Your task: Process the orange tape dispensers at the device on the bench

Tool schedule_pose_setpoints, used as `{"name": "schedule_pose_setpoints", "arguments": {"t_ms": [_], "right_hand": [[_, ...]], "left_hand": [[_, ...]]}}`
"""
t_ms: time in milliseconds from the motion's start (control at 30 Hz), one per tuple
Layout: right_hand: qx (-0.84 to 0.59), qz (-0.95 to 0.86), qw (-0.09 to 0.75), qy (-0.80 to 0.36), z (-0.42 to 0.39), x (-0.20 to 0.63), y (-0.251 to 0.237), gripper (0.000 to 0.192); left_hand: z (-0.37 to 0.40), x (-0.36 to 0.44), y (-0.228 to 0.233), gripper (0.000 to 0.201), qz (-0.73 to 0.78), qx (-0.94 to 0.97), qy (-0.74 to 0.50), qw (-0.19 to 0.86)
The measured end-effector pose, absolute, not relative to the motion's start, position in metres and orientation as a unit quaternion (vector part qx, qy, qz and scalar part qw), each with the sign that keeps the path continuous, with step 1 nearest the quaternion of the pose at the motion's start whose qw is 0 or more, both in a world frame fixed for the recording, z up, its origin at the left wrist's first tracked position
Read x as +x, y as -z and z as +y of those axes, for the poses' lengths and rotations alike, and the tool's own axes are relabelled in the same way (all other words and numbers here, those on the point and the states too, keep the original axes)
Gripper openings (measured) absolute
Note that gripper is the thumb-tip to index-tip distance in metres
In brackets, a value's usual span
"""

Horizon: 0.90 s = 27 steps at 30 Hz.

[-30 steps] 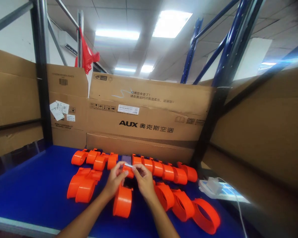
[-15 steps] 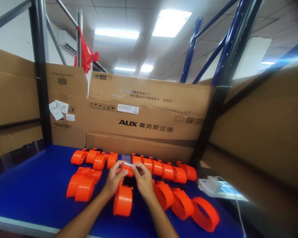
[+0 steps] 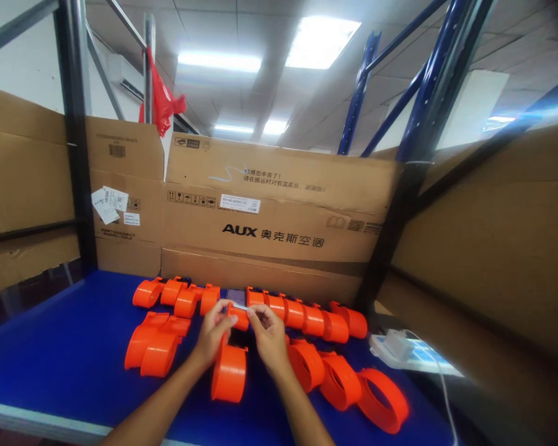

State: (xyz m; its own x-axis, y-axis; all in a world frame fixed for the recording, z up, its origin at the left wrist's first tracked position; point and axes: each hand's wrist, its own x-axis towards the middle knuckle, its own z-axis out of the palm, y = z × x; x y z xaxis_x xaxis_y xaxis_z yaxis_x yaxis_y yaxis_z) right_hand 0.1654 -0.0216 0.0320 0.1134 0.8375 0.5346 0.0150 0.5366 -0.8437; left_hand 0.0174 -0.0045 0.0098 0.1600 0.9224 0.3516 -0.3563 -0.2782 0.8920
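Table edge: the pale front lip of the blue table (image 3: 37,347) runs along the bottom left, with a wide bare stretch of blue between it and the orange clamp held in the hands.
Left pair: two orange rings (image 3: 151,348) lie side by side, left of the held clamp, apart from it.
Left hand: the left hand (image 3: 212,337) pinches the held orange clamp (image 3: 230,365) at its top, thumb and forefinger pressed together on its tab.
Small strip: a thin pale strip (image 3: 242,307) sits across the top of the held clamp, between both hands' fingertips.
Right hand: the right hand (image 3: 270,337) pinches the strip's other end, fingers curled close.
Back row: a row of orange clamps (image 3: 302,319) lies behind the held clamp, along the foot of the cardboard box (image 3: 270,229).
Right edge: a white charger (image 3: 395,344) lies far right of the held clamp, near the table's edge.
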Motion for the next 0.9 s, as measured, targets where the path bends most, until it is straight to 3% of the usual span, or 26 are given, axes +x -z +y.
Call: {"name": "schedule_pose_setpoints", "arguments": {"t_ms": [900], "right_hand": [[-0.373,-0.556,0.678,-0.304,-0.023,0.171,-0.032,0.031]], "left_hand": [[0.003,0.007,-0.017,0.041,0.261,0.515,-0.618,0.534]]}}
